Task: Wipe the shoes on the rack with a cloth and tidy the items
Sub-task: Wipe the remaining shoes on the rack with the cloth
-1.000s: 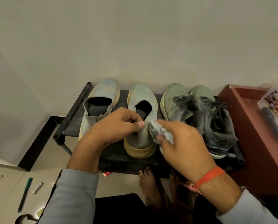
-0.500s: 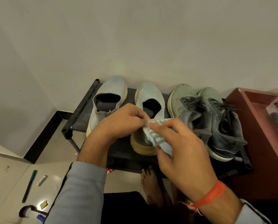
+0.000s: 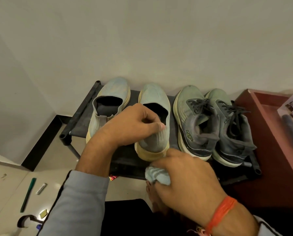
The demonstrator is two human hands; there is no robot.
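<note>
two hands at the shoe rack

left hand (image 3: 125,125) pinches the heel collar of a pale blue knit slip-on shoe (image 3: 155,120) on the black rack (image 3: 81,116). just below that heel, right hand (image 3: 184,178) clutches a bunched light blue cloth (image 3: 156,173).

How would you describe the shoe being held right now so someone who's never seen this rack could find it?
Look at the black shoe rack against the white wall, which carries four shoes in a row. Counting from the left end, it is the second, a pale blue slip-on shoe with a yellowish sole, its heel pinched by the left hand. Unlike the two green lace-up shoes to its right, it has no laces.
</note>
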